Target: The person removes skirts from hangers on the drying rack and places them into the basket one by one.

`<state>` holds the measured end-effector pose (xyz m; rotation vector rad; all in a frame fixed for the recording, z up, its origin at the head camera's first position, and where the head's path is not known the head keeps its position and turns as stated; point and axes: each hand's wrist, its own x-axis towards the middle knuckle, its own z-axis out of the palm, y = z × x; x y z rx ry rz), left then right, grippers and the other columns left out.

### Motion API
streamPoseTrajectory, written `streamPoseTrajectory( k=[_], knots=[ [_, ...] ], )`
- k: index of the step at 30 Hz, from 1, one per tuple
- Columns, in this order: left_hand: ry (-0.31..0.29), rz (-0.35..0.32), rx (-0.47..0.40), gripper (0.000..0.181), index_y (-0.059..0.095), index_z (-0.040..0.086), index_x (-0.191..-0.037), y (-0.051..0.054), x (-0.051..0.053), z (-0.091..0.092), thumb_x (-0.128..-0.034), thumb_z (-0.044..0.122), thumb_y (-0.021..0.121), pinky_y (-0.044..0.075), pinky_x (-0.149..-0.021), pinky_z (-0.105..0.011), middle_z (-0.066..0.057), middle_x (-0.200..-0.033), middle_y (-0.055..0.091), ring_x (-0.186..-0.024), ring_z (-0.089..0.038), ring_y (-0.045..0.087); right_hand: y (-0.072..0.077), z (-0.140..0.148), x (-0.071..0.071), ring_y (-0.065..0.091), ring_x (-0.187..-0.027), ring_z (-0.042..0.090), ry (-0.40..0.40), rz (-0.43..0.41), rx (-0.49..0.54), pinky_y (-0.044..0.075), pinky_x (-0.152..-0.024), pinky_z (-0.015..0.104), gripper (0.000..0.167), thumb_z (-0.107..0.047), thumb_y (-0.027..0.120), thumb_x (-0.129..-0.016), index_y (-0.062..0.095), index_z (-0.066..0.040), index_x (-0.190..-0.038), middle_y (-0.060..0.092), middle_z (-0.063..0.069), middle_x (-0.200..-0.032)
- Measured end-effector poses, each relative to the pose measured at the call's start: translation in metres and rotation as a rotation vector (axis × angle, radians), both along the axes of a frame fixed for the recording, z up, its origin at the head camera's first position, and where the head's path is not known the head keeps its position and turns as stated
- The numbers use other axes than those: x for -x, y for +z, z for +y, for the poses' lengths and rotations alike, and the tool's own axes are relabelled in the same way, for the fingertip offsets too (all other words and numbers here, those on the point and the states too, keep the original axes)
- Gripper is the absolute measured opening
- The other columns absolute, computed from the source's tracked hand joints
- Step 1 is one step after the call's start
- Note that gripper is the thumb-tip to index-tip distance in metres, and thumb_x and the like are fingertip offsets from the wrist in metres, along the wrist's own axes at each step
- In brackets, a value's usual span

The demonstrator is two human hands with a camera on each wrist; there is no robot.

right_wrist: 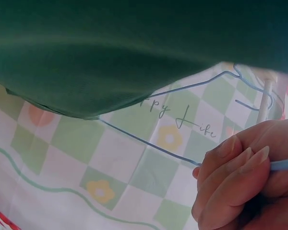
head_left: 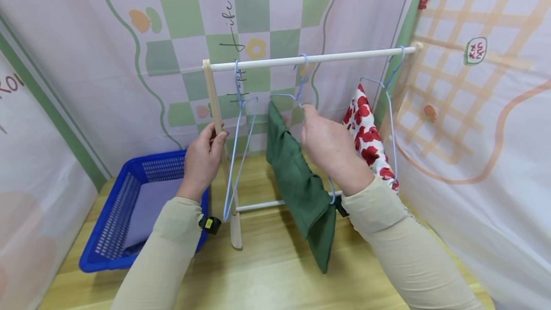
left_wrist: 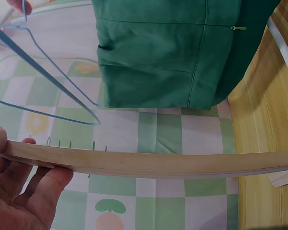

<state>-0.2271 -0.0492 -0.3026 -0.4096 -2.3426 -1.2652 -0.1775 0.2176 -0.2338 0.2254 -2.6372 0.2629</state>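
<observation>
Right hand (head_left: pixel 329 146) gripping hanger (head_left: pixel 303 82), cloth (head_left: pixel 296 176) hiding part

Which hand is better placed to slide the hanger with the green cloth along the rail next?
Probably the right hand: its fingers grip that blue hanger, below the white rail. The left hand holds the wooden post, with a bare hanger between it and the green cloth.

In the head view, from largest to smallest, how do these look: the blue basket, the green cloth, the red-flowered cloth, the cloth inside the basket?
1. Blue basket
2. Green cloth
Not ranked: red-flowered cloth and cloth inside the basket; similar, both partly hidden.
</observation>
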Motion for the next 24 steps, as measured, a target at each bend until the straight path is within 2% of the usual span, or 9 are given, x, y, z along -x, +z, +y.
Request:
streamPoseTrajectory(
  k=[7,15,20,24],
  knots=[
    [-0.002,0.004,-0.005,0.040,0.060,0.006,-0.141,-0.001,0.000,0.000,-0.1106,0.030,0.054,0.058,-0.081,-0.045,-0.014,-0.120,0.072,-0.107,-0.030,0.071,0.000,-0.004,-0.001,0.051,-0.041,0.027,0.009,0.019,-0.023,0.045,-0.040,0.040,0.037,-0.014,0.051,-0.106,0.052,0.001,-0.140,0.050,0.007,-0.053],
    [-0.006,0.012,-0.005,0.040,0.060,0.005,-0.142,-0.001,0.001,-0.001,-0.1107,0.030,0.053,0.059,-0.084,-0.046,-0.015,-0.120,0.072,-0.110,-0.030,0.071,0.005,-0.009,-0.001,0.055,-0.048,0.027,0.015,-0.064,0.008,0.046,-0.043,0.039,0.040,-0.017,0.046,-0.108,0.049,-0.002,-0.144,0.054,0.007,-0.058],
    [-0.011,0.008,-0.004,0.040,0.059,0.005,-0.142,-0.001,0.002,-0.002,-0.1108,0.029,0.053,0.058,-0.081,-0.045,-0.015,-0.120,0.072,-0.109,-0.030,0.071,0.007,-0.013,-0.002,0.057,-0.050,0.026,0.035,-0.098,0.040,0.048,-0.047,0.041,0.045,-0.018,0.043,-0.108,0.047,-0.001,-0.149,0.056,0.006,-0.059],
    [-0.015,0.006,-0.012,0.039,0.059,0.005,-0.142,-0.001,0.002,-0.002,-0.1106,0.027,0.054,0.059,-0.085,-0.047,-0.015,-0.120,0.072,-0.112,-0.031,0.071,0.007,-0.017,-0.001,0.058,-0.052,0.027,0.031,-0.108,0.030,0.049,-0.049,0.041,0.044,-0.019,0.040,-0.109,0.046,-0.001,-0.149,0.056,0.006,-0.059]
  ],
)
